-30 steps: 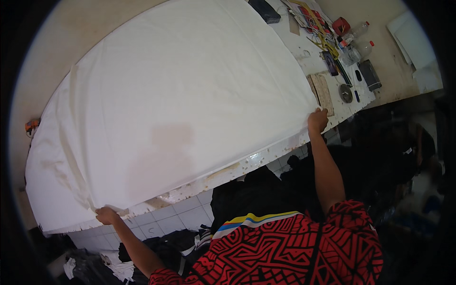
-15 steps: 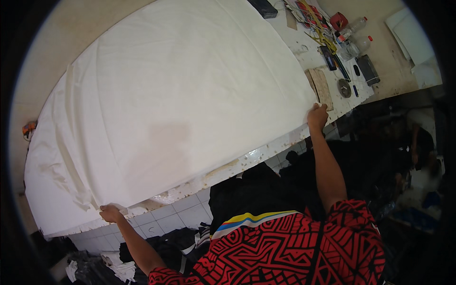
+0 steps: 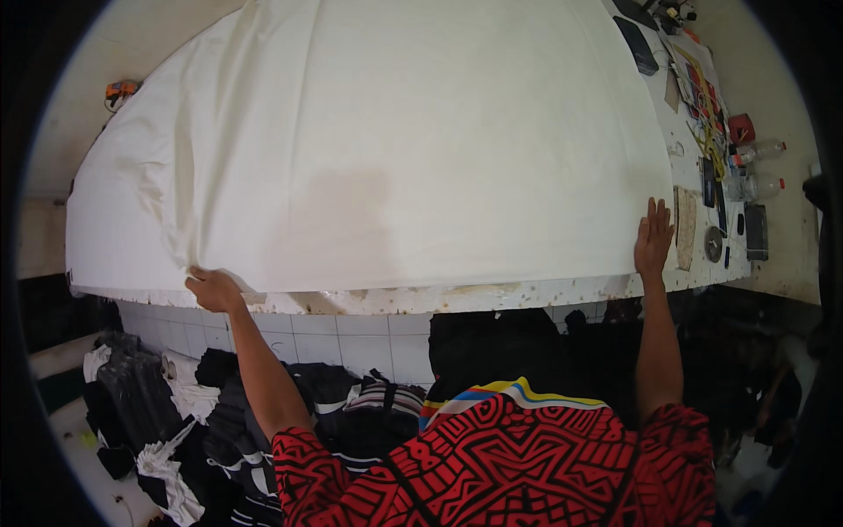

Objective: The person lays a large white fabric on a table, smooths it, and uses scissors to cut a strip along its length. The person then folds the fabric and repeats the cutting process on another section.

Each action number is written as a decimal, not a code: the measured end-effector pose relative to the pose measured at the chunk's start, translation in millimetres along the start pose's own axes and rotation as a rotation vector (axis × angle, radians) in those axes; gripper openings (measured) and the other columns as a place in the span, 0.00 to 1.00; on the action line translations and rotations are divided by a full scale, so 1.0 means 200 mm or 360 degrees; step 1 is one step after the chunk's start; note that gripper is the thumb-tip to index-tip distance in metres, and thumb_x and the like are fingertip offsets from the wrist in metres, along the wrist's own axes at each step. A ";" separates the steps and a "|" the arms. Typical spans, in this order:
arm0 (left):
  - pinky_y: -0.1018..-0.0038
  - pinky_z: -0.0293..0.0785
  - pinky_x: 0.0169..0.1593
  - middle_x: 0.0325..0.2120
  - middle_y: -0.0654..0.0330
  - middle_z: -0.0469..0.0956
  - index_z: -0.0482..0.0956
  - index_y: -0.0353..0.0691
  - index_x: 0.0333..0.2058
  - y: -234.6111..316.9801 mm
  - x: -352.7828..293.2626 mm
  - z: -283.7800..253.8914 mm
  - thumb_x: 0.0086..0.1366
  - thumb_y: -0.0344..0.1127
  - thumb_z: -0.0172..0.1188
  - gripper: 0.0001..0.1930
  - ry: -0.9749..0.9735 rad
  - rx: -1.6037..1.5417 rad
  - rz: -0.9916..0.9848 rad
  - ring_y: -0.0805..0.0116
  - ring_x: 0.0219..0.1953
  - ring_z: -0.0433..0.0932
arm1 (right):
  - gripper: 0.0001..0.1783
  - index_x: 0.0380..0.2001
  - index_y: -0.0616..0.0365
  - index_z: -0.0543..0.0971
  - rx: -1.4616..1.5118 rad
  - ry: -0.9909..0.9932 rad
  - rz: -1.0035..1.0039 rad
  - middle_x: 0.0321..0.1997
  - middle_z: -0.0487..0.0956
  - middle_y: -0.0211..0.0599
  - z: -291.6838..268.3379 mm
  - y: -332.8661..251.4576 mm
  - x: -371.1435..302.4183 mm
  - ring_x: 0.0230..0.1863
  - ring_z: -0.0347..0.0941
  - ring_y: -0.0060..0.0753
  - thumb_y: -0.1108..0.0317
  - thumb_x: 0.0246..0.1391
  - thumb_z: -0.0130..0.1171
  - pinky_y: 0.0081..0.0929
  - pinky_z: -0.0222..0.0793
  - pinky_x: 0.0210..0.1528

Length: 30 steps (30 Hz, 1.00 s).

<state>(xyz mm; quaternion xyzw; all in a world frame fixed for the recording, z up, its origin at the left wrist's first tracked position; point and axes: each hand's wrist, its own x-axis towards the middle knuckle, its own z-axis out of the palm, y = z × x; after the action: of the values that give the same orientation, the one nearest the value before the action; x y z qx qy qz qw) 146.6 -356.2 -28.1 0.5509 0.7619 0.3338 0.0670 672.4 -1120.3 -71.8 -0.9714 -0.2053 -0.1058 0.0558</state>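
A large sheet of off-white fabric (image 3: pixel 474 149) covers most of the table, smooth in the middle and bunched into folds towards the left. My left hand (image 3: pixel 213 290) pinches the cloth at its near edge, where those folds run down to the fingertips. Flat on the fabric's near right corner lies my right hand (image 3: pixel 653 241), its fingers stretched out and pointing away from me. Just right of it, on the white table top, is a worn brown block (image 3: pixel 685 227).
Beyond the block are a round dark dish (image 3: pixel 714 244), clear plastic bottles (image 3: pixel 755 186), a dark box (image 3: pixel 755 233) and a yellow tape (image 3: pixel 707 145). An orange device (image 3: pixel 120 91) sits at the far left. Dark and white garments (image 3: pixel 167 413) are heaped below the table's pitted front edge (image 3: pixel 395 301).
My view has turned, so the table edge now runs level. The right hand has let go of the fabric corner and flattened on the cloth. The left still grips the near edge.
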 end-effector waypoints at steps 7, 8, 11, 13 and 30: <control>0.44 0.82 0.49 0.42 0.42 0.86 0.76 0.39 0.53 -0.05 -0.08 0.19 0.82 0.52 0.43 0.22 0.0031 0.0595 0.0013 0.42 0.46 0.87 | 0.33 0.81 0.46 0.59 0.0007 -0.0037 0.0008 0.86 0.53 0.47 -0.05 -0.02 -0.01 0.86 0.43 0.56 0.48 0.81 0.32 0.63 0.29 0.84; 0.43 0.82 0.49 0.42 0.42 0.86 0.76 0.39 0.53 -0.09 -0.05 0.22 0.82 0.52 0.43 0.22 0.0008 0.0668 0.0006 0.42 0.46 0.87 | 0.33 0.81 0.46 0.59 0.0023 -0.0009 -0.0006 0.86 0.53 0.47 -0.05 -0.03 -0.02 0.86 0.43 0.56 0.48 0.81 0.32 0.63 0.29 0.84; 0.43 0.82 0.49 0.45 0.44 0.86 0.75 0.38 0.54 -0.13 0.03 0.26 0.82 0.52 0.44 0.22 0.0069 0.0761 0.0013 0.41 0.47 0.87 | 0.33 0.81 0.47 0.58 0.0004 -0.0013 -0.0055 0.86 0.53 0.47 -0.04 0.04 -0.02 0.86 0.42 0.55 0.48 0.81 0.32 0.60 0.29 0.84; 0.46 0.79 0.52 0.51 0.44 0.83 0.72 0.37 0.59 -0.03 -0.05 0.25 0.80 0.53 0.48 0.24 0.0232 0.0806 -0.0089 0.41 0.52 0.84 | 0.33 0.81 0.50 0.58 -0.0022 -0.0104 0.0104 0.86 0.53 0.51 -0.04 0.16 -0.01 0.86 0.43 0.57 0.48 0.81 0.32 0.59 0.31 0.84; 0.63 0.82 0.61 0.62 0.56 0.82 0.78 0.52 0.67 1.34 -2.53 -0.37 0.69 0.45 0.70 0.29 -0.2997 -0.0695 0.2964 0.55 0.59 0.84 | 0.69 0.82 0.49 0.54 0.0825 -0.0679 0.1051 0.74 0.64 0.61 -0.45 0.70 0.55 0.72 0.65 0.64 0.59 0.38 0.81 0.51 0.67 0.71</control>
<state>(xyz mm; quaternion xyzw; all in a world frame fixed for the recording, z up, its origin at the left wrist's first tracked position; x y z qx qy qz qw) 519.9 -790.8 51.2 0.8573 -0.2983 -0.1348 0.3974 811.8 -1218.2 32.0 -0.9388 0.0880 0.1743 0.2836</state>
